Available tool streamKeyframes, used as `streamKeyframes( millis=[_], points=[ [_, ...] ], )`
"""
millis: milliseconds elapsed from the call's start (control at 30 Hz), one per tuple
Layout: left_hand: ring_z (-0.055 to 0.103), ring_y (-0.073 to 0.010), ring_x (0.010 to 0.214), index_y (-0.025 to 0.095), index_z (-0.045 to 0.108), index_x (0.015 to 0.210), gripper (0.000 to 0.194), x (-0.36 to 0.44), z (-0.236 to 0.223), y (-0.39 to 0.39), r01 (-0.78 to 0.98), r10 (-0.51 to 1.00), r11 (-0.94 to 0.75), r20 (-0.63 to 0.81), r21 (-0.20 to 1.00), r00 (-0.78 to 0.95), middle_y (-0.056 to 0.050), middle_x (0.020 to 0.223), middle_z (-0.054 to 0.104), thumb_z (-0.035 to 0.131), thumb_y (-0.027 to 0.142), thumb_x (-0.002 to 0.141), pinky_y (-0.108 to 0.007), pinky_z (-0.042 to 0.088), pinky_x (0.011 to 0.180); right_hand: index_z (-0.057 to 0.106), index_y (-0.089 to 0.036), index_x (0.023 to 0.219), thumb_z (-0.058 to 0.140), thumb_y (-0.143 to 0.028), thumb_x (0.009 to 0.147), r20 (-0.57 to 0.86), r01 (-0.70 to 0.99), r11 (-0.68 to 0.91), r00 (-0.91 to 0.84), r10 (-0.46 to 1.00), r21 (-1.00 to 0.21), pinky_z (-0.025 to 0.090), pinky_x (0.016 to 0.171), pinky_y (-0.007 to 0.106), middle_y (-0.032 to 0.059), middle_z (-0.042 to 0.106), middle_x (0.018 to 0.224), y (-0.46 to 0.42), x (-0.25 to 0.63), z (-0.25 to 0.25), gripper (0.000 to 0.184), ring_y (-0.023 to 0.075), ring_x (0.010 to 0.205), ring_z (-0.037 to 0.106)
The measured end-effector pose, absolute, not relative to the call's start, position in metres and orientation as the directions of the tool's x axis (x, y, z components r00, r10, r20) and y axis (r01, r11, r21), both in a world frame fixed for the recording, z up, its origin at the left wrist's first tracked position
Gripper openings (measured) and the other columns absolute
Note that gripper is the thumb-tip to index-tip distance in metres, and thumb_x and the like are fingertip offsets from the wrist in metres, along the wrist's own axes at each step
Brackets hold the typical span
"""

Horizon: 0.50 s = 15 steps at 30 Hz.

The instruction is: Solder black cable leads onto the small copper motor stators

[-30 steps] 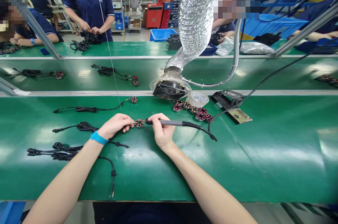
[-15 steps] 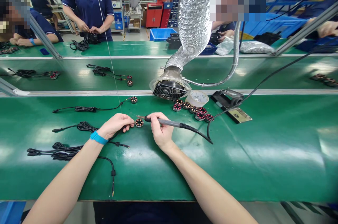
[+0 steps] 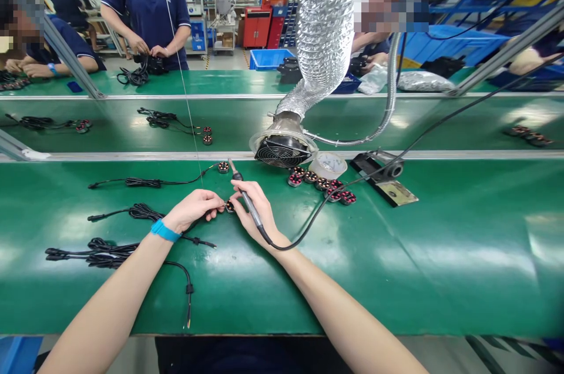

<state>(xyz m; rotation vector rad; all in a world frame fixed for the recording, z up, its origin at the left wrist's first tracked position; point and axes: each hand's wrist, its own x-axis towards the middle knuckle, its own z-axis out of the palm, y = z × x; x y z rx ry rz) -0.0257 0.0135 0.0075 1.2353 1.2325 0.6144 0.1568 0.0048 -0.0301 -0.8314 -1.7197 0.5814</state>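
My left hand [image 3: 199,208], with a blue band on its wrist, pinches the end of a black cable [image 3: 190,226] beside a small round motor stator [image 3: 230,207]. My right hand [image 3: 257,208] grips a soldering iron [image 3: 249,205] whose tip points away from me, toward the back of the bench. The right thumb and a fingertip are at the stator's right side and partly cover it. Whether the wires touch the stator is too small to tell. Another stator [image 3: 223,167] with its cable attached lies farther back.
Several bundled black cables [image 3: 110,253] lie on the left. Loose stators [image 3: 322,184] stand at the right by a roll of tape [image 3: 328,165] and a soldering iron stand [image 3: 385,177]. A fume extractor [image 3: 284,151] hangs above the bench's back. Co-workers sit and stand beyond.
My right hand has moved left onto the stator, and the soldering iron has swung from pointing left to pointing away. Its cord has shifted left too. My left hand stays put.
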Motion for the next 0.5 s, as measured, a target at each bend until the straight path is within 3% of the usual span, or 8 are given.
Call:
streamKeyframes(
  millis=[300, 500],
  points=[
    [0.049, -0.009, 0.054, 0.013, 0.063, 0.073, 0.024, -0.027, 0.007, 0.012, 0.27, 0.902, 0.216, -0.298, 0.938, 0.312, 0.0, 0.064, 0.058, 0.064, 0.036, 0.077, -0.023, 0.039, 0.054, 0.052, -0.028, 0.13, 0.049, -0.007, 0.091, 0.611, 0.222, 0.672, -0.287, 0.737, -0.707, 0.055, 0.085, 0.029, 0.005, 0.05, 0.109, 0.004, 0.148, -0.034, 0.045, 0.0123, 0.085, 0.064],
    [0.056, -0.0117, 0.059, 0.014, 0.063, 0.073, 0.018, -0.029, 0.002, 0.013, 0.321, 0.905, 0.164, -0.272, 0.933, 0.328, -0.001, 0.067, 0.061, 0.066, 0.032, 0.074, -0.025, 0.045, 0.062, 0.054, -0.026, 0.126, 0.048, -0.006, 0.088, 0.641, 0.283, 0.695, -0.269, 0.719, -0.661, 0.054, 0.081, 0.028, 0.0053, 0.051, 0.105, 0.003, 0.146, -0.031, 0.043, 0.0133, 0.083, 0.061]
  ],
)
